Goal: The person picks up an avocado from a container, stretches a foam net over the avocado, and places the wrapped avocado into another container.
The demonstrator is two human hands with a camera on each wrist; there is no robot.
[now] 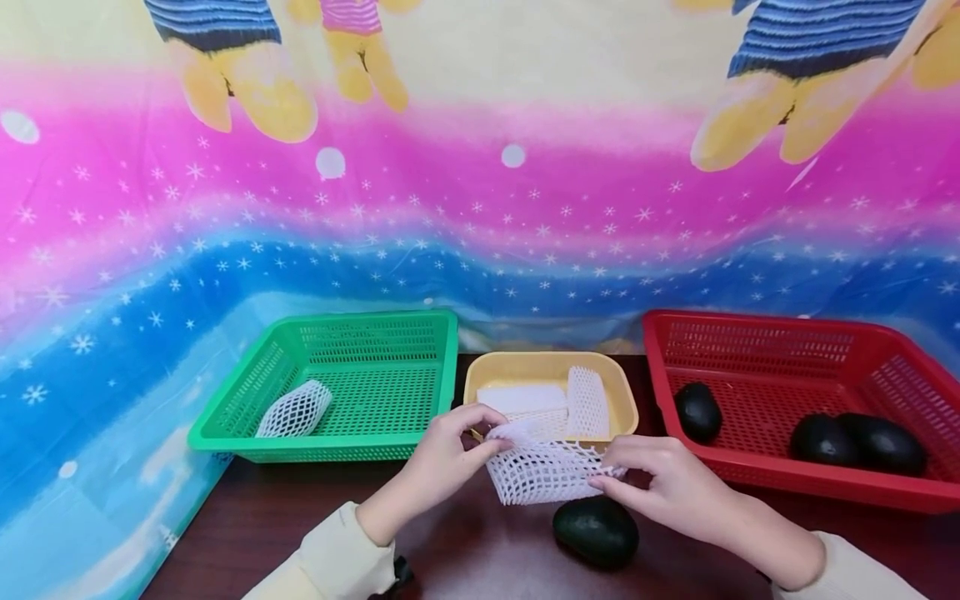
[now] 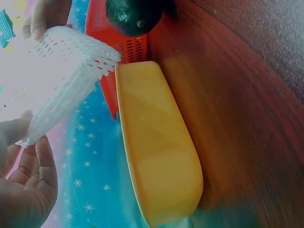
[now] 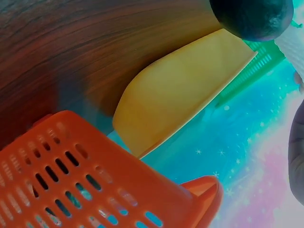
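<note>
A white foam net sleeve (image 1: pixel 538 477) is stretched between both hands, above the dark table. At its left end my left hand (image 1: pixel 452 452) pinches the mesh between thumb and fingers, a grip also visible in the left wrist view. The right hand (image 1: pixel 670 485) pinches the opposite end, near the sleeve's open edge. Just below the sleeve, a dark green avocado (image 1: pixel 597 533) lies on the table, its upper edge partly covered by the mesh in the head view. In the right wrist view only a shaded edge of the right hand (image 3: pixel 296 156) shows, with the avocado (image 3: pixel 259 16) at the top.
Behind the hands, a yellow tray (image 1: pixel 628 392) holds more folded foam sleeves (image 1: pixel 588 402). To the left, a green basket (image 1: pixel 322 450) contains one net-wrapped item (image 1: pixel 296 409). On the right stands a red basket (image 1: pixel 825 487) with several avocados (image 1: pixel 698 412). A patterned cloth (image 1: pixel 480 183) hangs behind.
</note>
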